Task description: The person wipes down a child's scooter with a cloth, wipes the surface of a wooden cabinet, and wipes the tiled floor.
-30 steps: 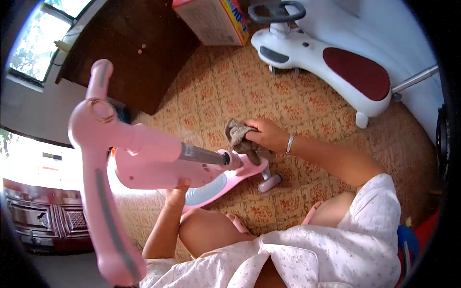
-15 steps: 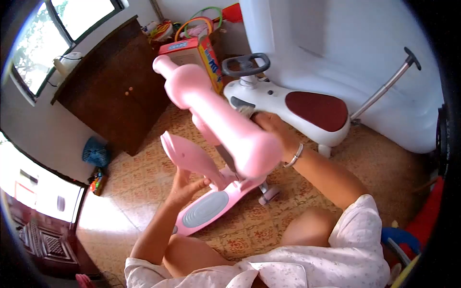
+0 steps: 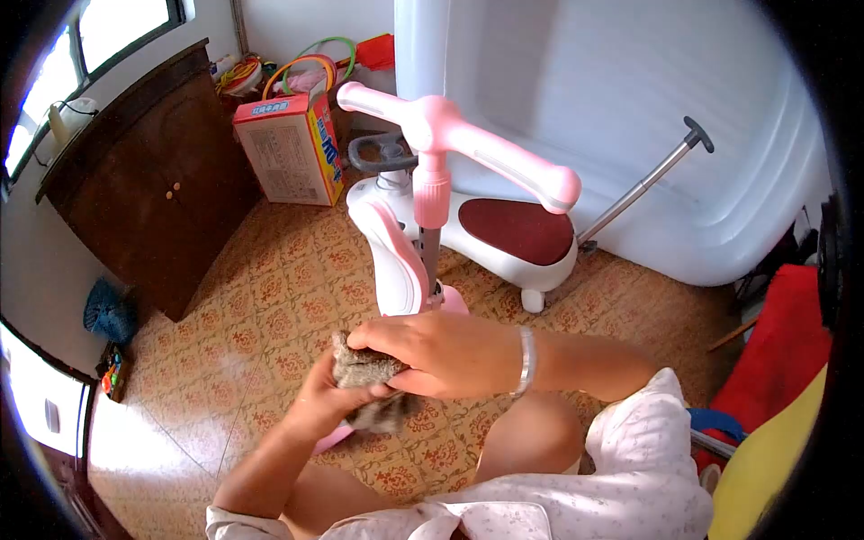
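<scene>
Both my hands are on a grey-brown cloth (image 3: pixel 367 371) in front of my knees. My left hand (image 3: pixel 322 396) grips its left side, with the thumb across the front. From the right, my right hand (image 3: pixel 427 353), with a silver bracelet at the wrist, holds the cloth's upper part. Just beyond them a pink scooter (image 3: pixel 432 193) stands upright, its T-shaped handlebar on top and a white and pink seat piece (image 3: pixel 389 256) at the left of its stem. My hands and the cloth hide most of its footboard.
Behind the scooter is a white ride-on car (image 3: pixel 504 256) with a dark red seat, beside a large white tub (image 3: pixel 630 108). A cardboard box (image 3: pixel 288 153) and a brown cabinet (image 3: pixel 153 180) stand at the back left. Red and yellow items lie at the right.
The scooter has gone from tilted to upright. My left hand has left its seat piece and taken hold of the cloth. My right hand has brought the cloth nearer to me.
</scene>
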Motion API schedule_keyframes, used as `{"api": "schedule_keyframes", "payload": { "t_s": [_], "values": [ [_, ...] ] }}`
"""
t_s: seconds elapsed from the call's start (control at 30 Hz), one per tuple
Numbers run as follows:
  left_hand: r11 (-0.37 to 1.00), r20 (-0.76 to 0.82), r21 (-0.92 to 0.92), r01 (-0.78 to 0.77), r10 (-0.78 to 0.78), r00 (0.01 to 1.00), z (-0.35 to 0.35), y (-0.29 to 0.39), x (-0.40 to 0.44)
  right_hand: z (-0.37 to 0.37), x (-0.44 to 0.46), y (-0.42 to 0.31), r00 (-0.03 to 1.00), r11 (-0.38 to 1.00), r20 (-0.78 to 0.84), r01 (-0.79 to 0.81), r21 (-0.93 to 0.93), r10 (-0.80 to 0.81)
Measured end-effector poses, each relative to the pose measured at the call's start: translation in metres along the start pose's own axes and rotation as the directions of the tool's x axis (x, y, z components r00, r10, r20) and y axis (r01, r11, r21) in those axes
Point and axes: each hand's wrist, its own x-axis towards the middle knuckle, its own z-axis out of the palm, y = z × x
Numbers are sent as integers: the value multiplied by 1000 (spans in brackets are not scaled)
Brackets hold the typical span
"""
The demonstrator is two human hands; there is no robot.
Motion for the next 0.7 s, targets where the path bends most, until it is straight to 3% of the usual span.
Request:
{"api": "schedule_keyframes", "payload": {
  "t_s": [0.07,0.1,0.13,0.17,0.2,0.3,0.37,0.4,0.43,0.47,0.53,0.6,0.63,0.7],
  "values": [
    [1000,-115,-13,-11,9,993,-20,10,-1,-14,-1,-16,1000,993,11,24,-112,-23],
    [999,-173,-31,-39,33,984,-29,14,2,-24,-1,-16,924,903,-191,254,-348,-333],
    [983,-250,-89,-159,133,959,-24,31,4,-42,-6,-22,872,842,-270,247,-479,-409],
    [951,-333,-136,-277,220,917,-19,52,10,-64,-10,-28,831,783,-351,152,-603,-432],
    [926,-388,-58,-373,323,863,-26,67,22,-87,-14,-30,792,699,-424,6,-715,-439],
    [770,-412,130,-625,615,672,-36,117,64,-145,-17,-2,725,291,-541,-457,-841,-425],
    [708,-410,154,-689,680,608,-26,143,94,-158,-23,17,720,249,-576,-520,-817,-387],
    [695,-412,151,-703,691,594,-8,157,107,-159,-24,18,704,374,-708,-644,-667,-52],
    [681,-414,148,-717,702,580,16,169,120,-160,-25,20,616,424,-729,-770,-477,297],
    [654,-321,176,-736,745,585,32,176,137,-162,-27,30,614,422,-732,-771,-477,294],
    [576,-78,294,-763,810,581,54,187,187,-166,-35,52,620,477,-784,-690,-544,4],
    [370,261,460,-807,813,521,83,191,229,-169,-38,59,625,469,-780,-677,-567,-39],
    [217,445,508,-834,763,469,102,189,241,-170,-42,63,628,462,-774,-664,-587,-80],
    [91,641,616,-782,519,565,123,179,281,-171,-46,63,620,445,-783,-690,-571,-43]
  ]
}}
